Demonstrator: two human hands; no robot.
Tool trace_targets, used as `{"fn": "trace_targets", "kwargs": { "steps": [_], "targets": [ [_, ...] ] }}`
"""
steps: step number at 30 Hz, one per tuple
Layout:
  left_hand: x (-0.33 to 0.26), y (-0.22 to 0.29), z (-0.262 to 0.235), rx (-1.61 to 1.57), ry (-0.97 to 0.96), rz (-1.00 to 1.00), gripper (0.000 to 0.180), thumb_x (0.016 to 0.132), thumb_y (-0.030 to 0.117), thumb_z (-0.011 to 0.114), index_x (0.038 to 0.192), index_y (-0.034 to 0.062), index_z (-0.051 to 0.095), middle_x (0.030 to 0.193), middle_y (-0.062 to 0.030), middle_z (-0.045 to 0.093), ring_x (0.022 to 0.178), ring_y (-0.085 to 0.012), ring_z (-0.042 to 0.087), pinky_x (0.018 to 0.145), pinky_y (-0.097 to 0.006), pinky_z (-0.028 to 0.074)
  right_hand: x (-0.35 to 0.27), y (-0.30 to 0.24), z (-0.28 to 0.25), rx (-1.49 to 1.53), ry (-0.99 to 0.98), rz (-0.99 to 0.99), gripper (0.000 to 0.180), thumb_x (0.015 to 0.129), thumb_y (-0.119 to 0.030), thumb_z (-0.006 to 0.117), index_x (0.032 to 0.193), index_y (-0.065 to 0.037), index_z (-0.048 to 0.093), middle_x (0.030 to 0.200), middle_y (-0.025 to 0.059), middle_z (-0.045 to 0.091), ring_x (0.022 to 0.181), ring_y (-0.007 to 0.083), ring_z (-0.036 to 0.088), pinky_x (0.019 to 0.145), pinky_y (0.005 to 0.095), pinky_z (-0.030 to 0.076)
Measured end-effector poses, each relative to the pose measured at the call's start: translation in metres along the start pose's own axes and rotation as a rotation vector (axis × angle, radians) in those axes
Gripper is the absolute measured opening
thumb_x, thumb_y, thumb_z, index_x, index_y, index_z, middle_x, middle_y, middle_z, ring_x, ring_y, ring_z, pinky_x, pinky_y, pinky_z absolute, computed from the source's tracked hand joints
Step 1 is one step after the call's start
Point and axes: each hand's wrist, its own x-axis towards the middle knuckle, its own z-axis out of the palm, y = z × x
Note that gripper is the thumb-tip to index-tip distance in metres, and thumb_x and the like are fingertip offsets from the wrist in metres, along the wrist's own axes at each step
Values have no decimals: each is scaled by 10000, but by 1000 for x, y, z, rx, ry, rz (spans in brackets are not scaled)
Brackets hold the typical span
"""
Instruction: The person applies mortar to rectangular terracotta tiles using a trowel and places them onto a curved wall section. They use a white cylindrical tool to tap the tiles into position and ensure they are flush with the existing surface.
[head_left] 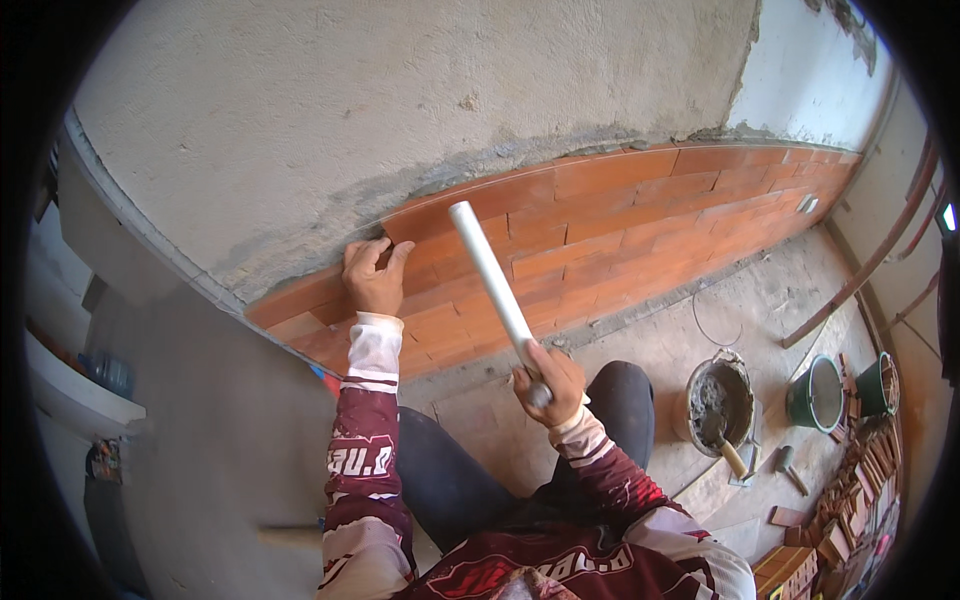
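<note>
My left hand [375, 280] is against the wall at the top edge of the orange brick tiles [590, 215], beside a break in the top row. Its fingers are curled with the thumb close to them; whatever is between them is hidden. My right hand [553, 380] is wrapped round the lower part of a pale metal tube [492, 280], which slants up and left in front of the tiled wall. The tube's upper end is apart from my left hand. A thin pale string line [560, 165] runs along the top row, with wet grey mortar above it.
On the floor to the right stand a bucket of mortar [690, 405] with a wooden-handled tool [735, 460] in it, and two green buckets [815, 395]. A mallet [790, 468] lies near stacked brick tiles [850, 510]. A pole [862, 270] leans at far right.
</note>
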Motion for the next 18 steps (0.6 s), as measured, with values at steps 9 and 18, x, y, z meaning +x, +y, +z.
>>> {"fn": "trace_targets", "kwargs": {
  "steps": [9,18],
  "targets": [
    [-2,-1,4,-20,-21,10,257,676,108,846,810,-39,684,788,-129,669,768,-261,596,680,-365,496,-16,10,-5,-51,162,59,610,733,-25,722,1304,-8,507,676,115,523,538,258,522,487,344,423],
    [-2,-2,0,-2,-33,46,248,684,102,841,811,-40,683,793,-120,673,775,-259,596,690,-363,495,-15,13,-7,-36,255,280,523,754,13,706,1255,21,556,846,171,641,671,264,645,627,303,509]
  ]
}}
